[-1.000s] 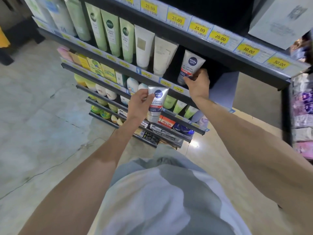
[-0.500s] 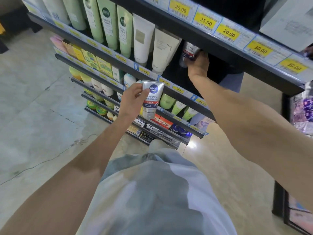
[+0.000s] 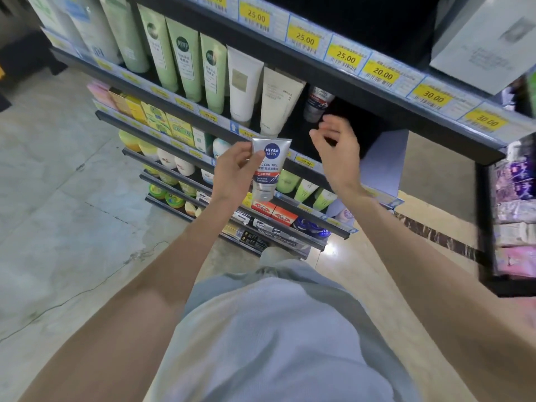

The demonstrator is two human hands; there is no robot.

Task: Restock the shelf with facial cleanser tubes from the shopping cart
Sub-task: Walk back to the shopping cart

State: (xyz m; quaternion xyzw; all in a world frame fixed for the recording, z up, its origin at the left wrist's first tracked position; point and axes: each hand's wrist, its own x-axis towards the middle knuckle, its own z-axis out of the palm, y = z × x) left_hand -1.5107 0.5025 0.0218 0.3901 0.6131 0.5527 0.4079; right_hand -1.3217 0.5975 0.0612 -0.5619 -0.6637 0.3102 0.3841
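A person holds one silver cleanser tube (image 3: 268, 169) before a shelf (image 3: 293, 166).
The left hand (image 3: 235, 172) grips it; the right hand (image 3: 338, 146) hangs empty and relaxed; best stood cap-down beside the shelved tube (image 3: 317, 104).

The left hand (image 3: 235, 172) holds a silver tube (image 3: 268, 169) with a blue circle on it. The right hand (image 3: 339, 152) is empty, with its fingers loosely bent. Just above it, another silver tube (image 3: 317, 103) stands on the dark shelf (image 3: 203, 111) beside two white tubes (image 3: 261, 91).
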